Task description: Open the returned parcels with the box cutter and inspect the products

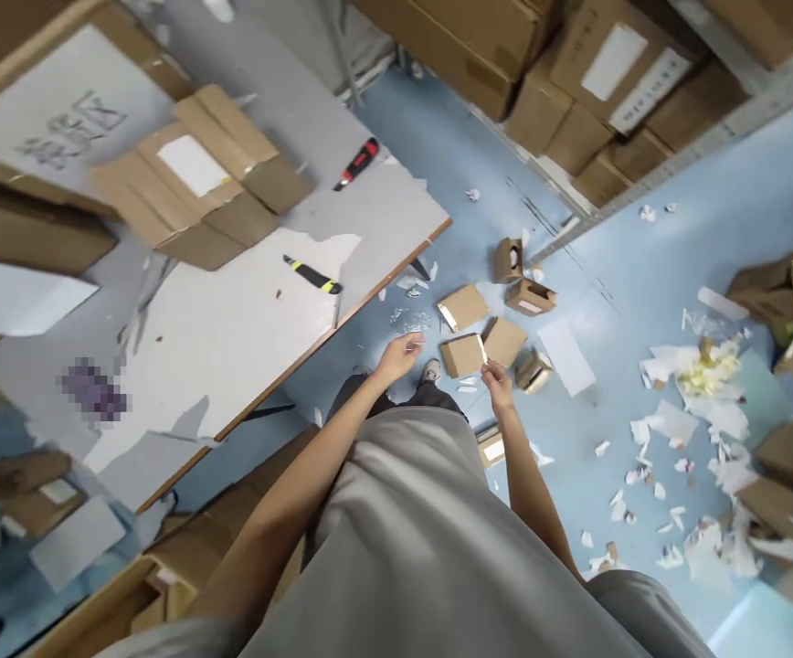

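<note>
My right hand (498,386) is closed in a pinch on a thin white strip (483,349), which looks like paper or tape and points up from the fingertips. Over the floor by the table edge, my left hand (400,357) has its fingers drawn together; whatever is between them, if anything, is too small to make out. Below the hands, small brown cardboard boxes (463,308) lie on the floor, some with open ends. A black-and-yellow utility knife (312,275) and a red-and-black utility knife (358,164) rest on the white table (246,320).
Taped cardboard boxes (208,178) sit on the table. A metal rack (684,151) loaded with cartons (616,73) stands at the upper right. Torn paper (718,402) litters the blue floor on the right. At lower left is a large open carton (129,594).
</note>
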